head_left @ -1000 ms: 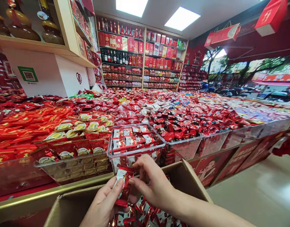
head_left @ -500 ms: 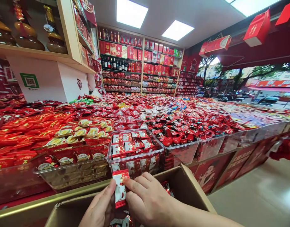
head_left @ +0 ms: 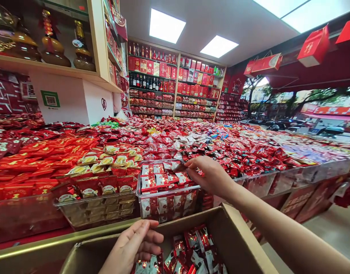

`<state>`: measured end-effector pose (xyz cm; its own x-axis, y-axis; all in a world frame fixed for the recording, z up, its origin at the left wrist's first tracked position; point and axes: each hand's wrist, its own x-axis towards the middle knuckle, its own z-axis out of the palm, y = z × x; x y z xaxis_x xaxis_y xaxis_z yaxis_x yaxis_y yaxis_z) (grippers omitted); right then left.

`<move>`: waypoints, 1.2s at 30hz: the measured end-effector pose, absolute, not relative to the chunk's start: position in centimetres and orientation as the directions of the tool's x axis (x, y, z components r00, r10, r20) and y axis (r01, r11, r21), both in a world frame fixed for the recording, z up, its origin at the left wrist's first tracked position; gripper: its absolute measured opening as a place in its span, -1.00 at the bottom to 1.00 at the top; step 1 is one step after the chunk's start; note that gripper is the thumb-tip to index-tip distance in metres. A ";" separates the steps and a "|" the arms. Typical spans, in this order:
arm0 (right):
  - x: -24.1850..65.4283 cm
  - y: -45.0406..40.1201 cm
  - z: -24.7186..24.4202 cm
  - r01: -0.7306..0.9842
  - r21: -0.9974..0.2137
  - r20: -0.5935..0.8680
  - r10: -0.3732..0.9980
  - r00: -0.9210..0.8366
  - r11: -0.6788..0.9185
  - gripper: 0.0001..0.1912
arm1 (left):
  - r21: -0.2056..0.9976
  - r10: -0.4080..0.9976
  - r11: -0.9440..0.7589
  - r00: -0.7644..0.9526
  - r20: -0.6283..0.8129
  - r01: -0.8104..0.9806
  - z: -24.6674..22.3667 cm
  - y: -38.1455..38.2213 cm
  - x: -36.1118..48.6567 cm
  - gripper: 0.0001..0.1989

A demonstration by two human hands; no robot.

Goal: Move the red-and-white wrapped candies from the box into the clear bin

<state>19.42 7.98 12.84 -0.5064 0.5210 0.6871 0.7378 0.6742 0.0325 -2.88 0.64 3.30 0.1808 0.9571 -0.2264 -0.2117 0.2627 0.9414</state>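
Observation:
My right hand (head_left: 207, 175) reaches over the back right corner of a clear plastic bin (head_left: 169, 193), pinching a small packet whose edge shows at the fingertips. Rows of red and white packets (head_left: 162, 179) stand in that bin. Lower down, my left hand (head_left: 137, 243) hangs over an open cardboard box (head_left: 237, 236), its fingers apart and loosely curled, holding nothing. Loose red and white packets (head_left: 189, 247) lie jumbled inside the box, partly hidden by my left hand.
Left of the bin is another clear bin (head_left: 97, 205) of red and gold packets. Heaps of wrapped sweets (head_left: 234, 140) spread behind and to the right. A wooden display cabinet (head_left: 102, 42) juts out at the upper left.
My right hand has moved from the packet held between both hands up and forward to the bin. My left hand has let go of that packet and opened. The view has tilted slightly.

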 end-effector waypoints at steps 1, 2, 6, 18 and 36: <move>19.6 8.4 13.0 0.764 0.056 0.675 0.540 -0.503 0.643 -0.88 | 0.942 0.957 0.258 0.187 -0.220 -0.213 3.2 0.7 -2.9 -0.61; 19.7 8.9 13.1 0.787 0.096 0.655 0.557 -0.511 0.609 -0.87 | 0.943 0.957 0.256 0.192 -0.216 -0.215 3.0 0.8 -2.9 -0.62; 19.9 10.8 12.3 0.786 0.321 0.511 0.602 -0.614 0.528 -0.84 | 0.945 0.953 0.263 0.203 -0.223 -0.196 2.5 1.1 -3.1 -0.62; 20.2 12.1 11.7 0.745 0.354 0.205 0.730 -0.652 0.566 -0.91 | 0.964 0.944 0.248 0.248 -0.218 -0.097 2.2 0.8 -2.5 -0.66; 17.7 13.4 12.6 0.844 0.224 0.018 0.864 -0.503 0.487 -0.57 | 0.977 0.931 0.210 0.301 -0.207 0.025 1.4 0.9 -2.4 -0.73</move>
